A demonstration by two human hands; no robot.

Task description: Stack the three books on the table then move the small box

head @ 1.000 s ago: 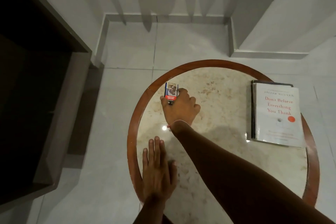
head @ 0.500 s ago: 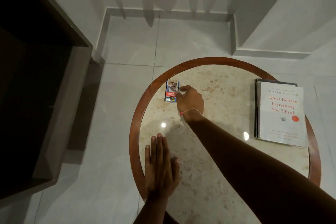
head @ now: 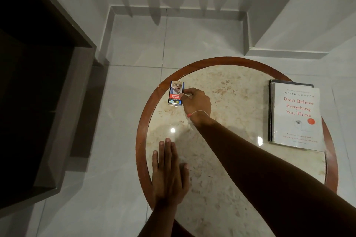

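Note:
A small blue and red box (head: 176,93) lies on the round marble table (head: 231,86), close to its wooden rim at the far left. My right hand (head: 196,103) reaches across the table, and its curled fingertips pinch the box's right edge. My left hand (head: 169,175) rests flat on the near left of the table, fingers together, holding nothing. At the right side lies a stack of books (head: 296,119) with a white book with red lettering on top. Darker books show along its left and far edges.
A dark cabinet or bench (head: 48,102) stands on the tiled floor left of the table. Beyond the table, a white wall with a baseboard (head: 173,10) forms a corner, and a wall block juts out at the upper right.
My right hand has set the box down nearer the table's left rim and slid to its right edge. The left hand and the books have stayed where they were.

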